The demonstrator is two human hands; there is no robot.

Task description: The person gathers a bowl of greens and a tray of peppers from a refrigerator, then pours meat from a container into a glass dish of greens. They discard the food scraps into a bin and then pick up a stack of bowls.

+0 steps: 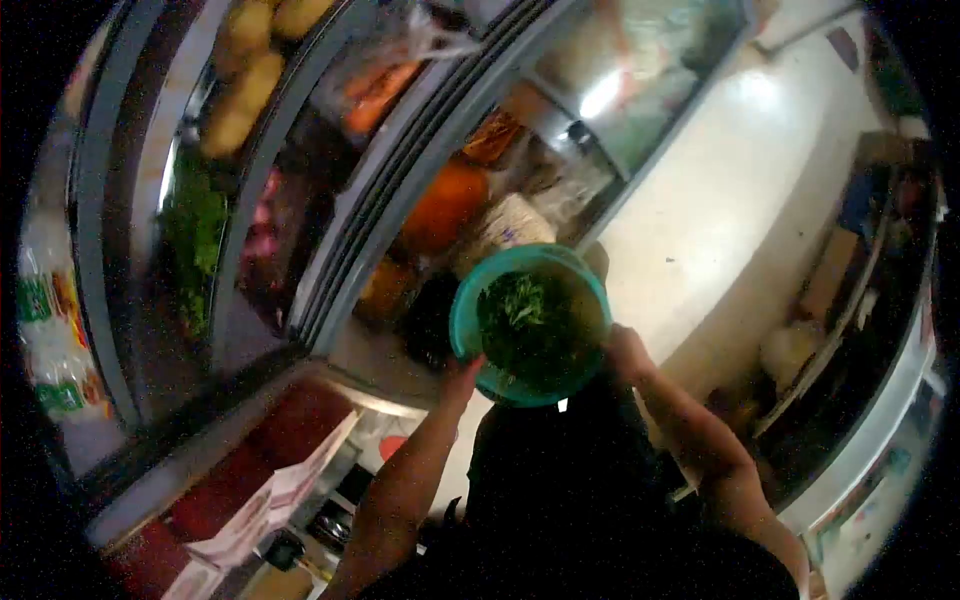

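Observation:
Between my two hands I hold a round green plastic bowl (pixel 487 383) in front of my body. Dark leafy greens (pixel 525 310) lie inside it, with a lighter sprig on top. My left hand (pixel 466 376) is closed on the bowl's lower left rim. On the opposite side, my right hand (pixel 628 354) grips the right rim. The fingers of both hands are partly hidden behind the bowl.
Shelves of produce stand on the left, with leafy greens (pixel 195 235) and yellowish potato-like items (pixel 245 100). Beyond the bowl, a glass-fronted case holds a large orange item (pixel 447 203). A pale floor (pixel 720 200) runs to the right, beside low shelving (pixel 835 275).

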